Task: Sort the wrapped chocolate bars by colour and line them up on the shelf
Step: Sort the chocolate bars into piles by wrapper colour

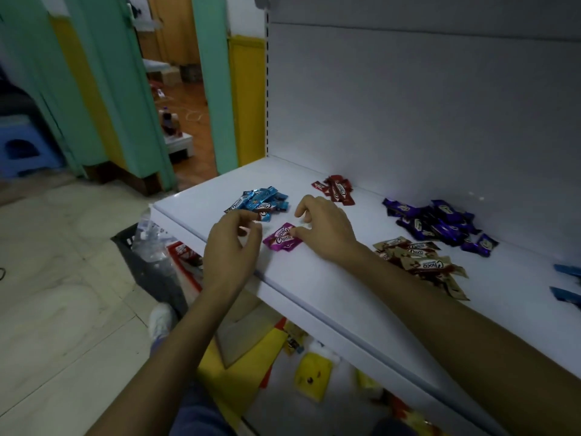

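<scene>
A small stack of magenta bars (pixel 282 239) lies near the front edge of the white shelf (pixel 314 287), and everything else sits around it. The left hand (pixel 231 250) hovers just left of the magenta bars, its fingers curled inward with thumb and forefinger close together; whether they pinch anything I cannot tell. The right hand (pixel 327 231) is just right of the magenta bars, fingers curled and raised off the shelf, and the thumb tip touches the right end of the top magenta wrapper; whether this is a real grip I cannot tell. Behind and slightly left of the magenta bars, near the left fingertips, a loose pile of light blue bars (pixel 259 201) lies. Behind and right of the magenta bars, close to the back panel, is a small heap of red bars (pixel 336 188). Further right, well apart from the magenta bars, a larger scatter of dark purple bars (pixel 437 223) spreads out, and in front of that lies a heap of beige bars (pixel 421 262) beside the right forearm. Far right of the magenta bars, at the picture's edge, two more blue bars (pixel 569 283) show in part. Below the magenta bars, on the lower level, lie yellow packets (pixel 312 376).
</scene>
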The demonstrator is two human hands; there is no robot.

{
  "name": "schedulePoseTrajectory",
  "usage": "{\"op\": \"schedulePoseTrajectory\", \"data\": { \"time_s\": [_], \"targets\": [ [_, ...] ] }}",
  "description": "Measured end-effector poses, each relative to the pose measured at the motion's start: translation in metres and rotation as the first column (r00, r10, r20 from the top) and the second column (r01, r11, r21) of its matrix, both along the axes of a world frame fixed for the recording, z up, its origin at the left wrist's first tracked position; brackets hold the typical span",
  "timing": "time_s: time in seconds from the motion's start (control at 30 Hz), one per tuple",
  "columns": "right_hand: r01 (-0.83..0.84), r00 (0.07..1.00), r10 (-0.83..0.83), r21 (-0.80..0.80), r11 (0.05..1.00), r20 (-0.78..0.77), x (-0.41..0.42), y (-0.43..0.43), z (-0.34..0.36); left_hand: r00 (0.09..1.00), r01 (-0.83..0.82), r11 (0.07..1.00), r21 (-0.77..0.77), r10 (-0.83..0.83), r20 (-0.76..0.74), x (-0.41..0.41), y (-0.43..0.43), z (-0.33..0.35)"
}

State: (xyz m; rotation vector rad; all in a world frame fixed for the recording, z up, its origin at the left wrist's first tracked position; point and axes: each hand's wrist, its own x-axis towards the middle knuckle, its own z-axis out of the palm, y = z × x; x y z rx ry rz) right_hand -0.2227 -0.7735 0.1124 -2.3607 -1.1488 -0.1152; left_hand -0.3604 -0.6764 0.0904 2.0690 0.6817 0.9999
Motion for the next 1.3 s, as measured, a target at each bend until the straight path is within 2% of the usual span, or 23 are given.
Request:
{"op": "schedulePoseTrajectory", "data": {
  "time_s": [0.13,0.23,0.37,0.43,0.6,0.77,0.83,0.9,0.97,1.07,1.17,1.3],
  "targets": [
    [-0.021,1.000,0.021,0.072,0.997,0.001,0.006,-0.011,0.003,0.989,0.085,0.986,0.143,-0.066,-0.130,0.009,-0.006,0.004],
    [0.012,0.997,-0.017,0.057,0.998,0.081,0.014,-0.040,0.008,0.971,0.162,0.955,0.248,-0.110,-0.211,0.024,-0.024,0.011],
    [0.161,0.974,-0.148,-0.063,0.985,0.174,0.031,-0.107,0.012,0.947,0.304,0.910,0.283,-0.257,-0.193,0.059,-0.071,0.025],
    [0.231,0.956,-0.217,-0.051,0.972,0.196,0.039,-0.147,0.010,0.920,0.391,0.878,0.278,-0.359,-0.161,0.078,-0.103,0.029],
    [0.447,0.884,-0.441,-0.009,0.894,0.156,0.053,-0.258,0.002,0.791,0.611,0.760,0.220,-0.577,-0.201,0.123,-0.194,0.028],
    [0.654,0.742,-0.657,0.071,0.753,0.134,0.062,-0.375,-0.007,0.569,0.822,0.515,0.243,-0.753,-0.330,0.149,-0.289,0.018],
    [0.751,0.641,-0.756,0.094,0.653,0.131,0.068,-0.418,-0.009,0.488,0.873,0.424,0.241,-0.753,-0.442,0.159,-0.321,0.014],
    [0.852,0.511,-0.849,0.048,0.521,0.135,0.074,-0.457,-0.011,0.429,0.902,0.370,0.224,-0.705,-0.565,0.170,-0.346,0.011],
    [0.913,0.404,-0.909,0.008,0.407,0.098,0.082,-0.489,-0.013,0.406,0.911,0.349,0.221,-0.661,-0.630,0.182,-0.363,0.007],
    [0.953,0.295,-0.955,-0.065,0.297,-0.039,0.098,-0.520,-0.017,0.393,0.915,0.343,0.213,-0.631,-0.669,0.197,-0.379,0.002],
    [0.952,0.263,-0.956,-0.130,0.279,-0.126,0.111,-0.530,-0.023,0.377,0.915,0.353,0.194,-0.583,-0.720,0.210,-0.385,-0.003],
    [0.929,0.354,-0.925,-0.060,0.365,-0.137,0.115,-0.520,-0.021,0.396,0.905,0.372,0.204,-0.569,-0.720,0.228,-0.390,-0.009]
  ]
}}
